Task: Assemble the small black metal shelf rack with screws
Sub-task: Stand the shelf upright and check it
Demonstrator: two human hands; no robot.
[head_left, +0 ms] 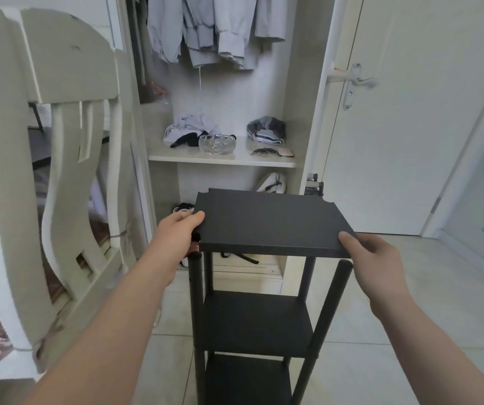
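In the middle of the frame the person holds a black shelf panel [270, 220] level over the top of the rack [252, 325], which stands on the pale tiled floor [410, 317] at the lower centre. The left hand [176, 238] grips the panel's left edge and the right hand [378, 258] its near right corner, each with the thumb on top and the other fingers hidden beneath. The panel's near edge sits right at the tops of the front posts [331, 299]; whether it rests on them I cannot tell. Two lower shelves are already fitted. Behind stands an open wardrobe [223, 160] holding a glass bowl [217, 144], with grey clothes [211, 27] hanging above and a white door [395, 141] to the right.
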